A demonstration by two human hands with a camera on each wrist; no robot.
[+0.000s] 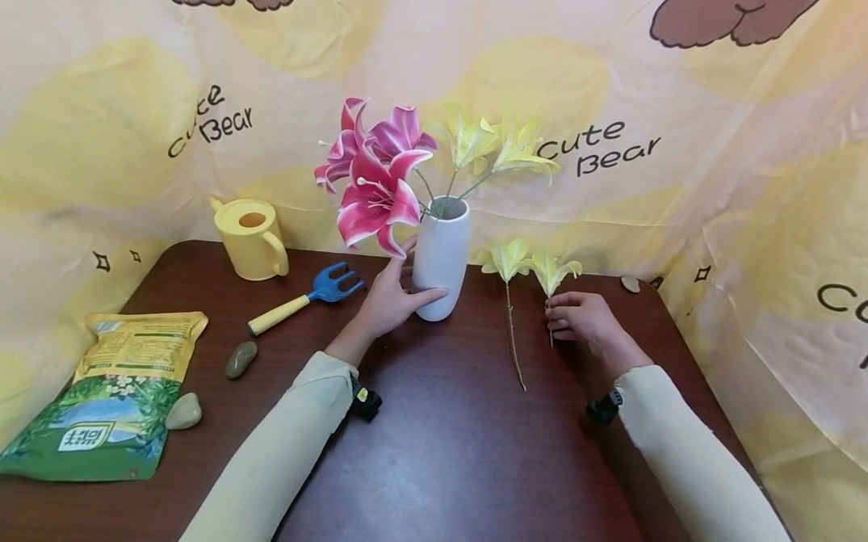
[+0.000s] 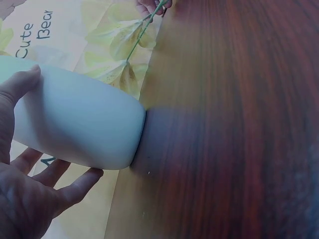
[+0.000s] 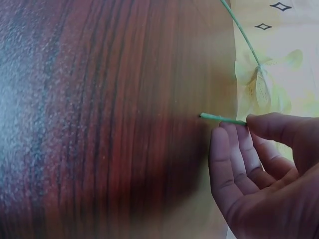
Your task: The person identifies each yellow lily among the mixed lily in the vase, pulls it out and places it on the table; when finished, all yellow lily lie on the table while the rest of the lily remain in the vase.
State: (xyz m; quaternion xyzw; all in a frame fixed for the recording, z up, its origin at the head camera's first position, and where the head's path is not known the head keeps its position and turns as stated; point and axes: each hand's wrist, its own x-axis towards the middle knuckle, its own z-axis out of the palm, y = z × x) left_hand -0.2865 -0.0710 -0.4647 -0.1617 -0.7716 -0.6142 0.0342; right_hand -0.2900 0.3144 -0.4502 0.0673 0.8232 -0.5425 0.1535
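My left hand [image 1: 391, 301] grips a white vase [image 1: 440, 263] from its left side, thumb across the front and fingers curled behind. Out of the vase rise pink lilies [image 1: 379, 196] leaning left and yellow lilies [image 1: 472, 139] leaning right. My right hand [image 1: 583, 319] pinches the stem of a yellow lily [image 1: 553, 272]; in the right wrist view the stem's green end [image 3: 219, 118] sticks out past the thumb and fingertips. Between the vase and that hand, another yellow lily [image 1: 509, 262] lies with its long stem pointing toward me.
A yellow watering can [image 1: 249, 243] stands at the back left, with a blue hand fork [image 1: 305, 296] before it. Two stones [image 1: 241, 360] lie near a green and yellow bag [image 1: 108, 402] on the left. Another pale stone [image 1: 630, 284] sits at the back right. Printed cloth encloses the table.
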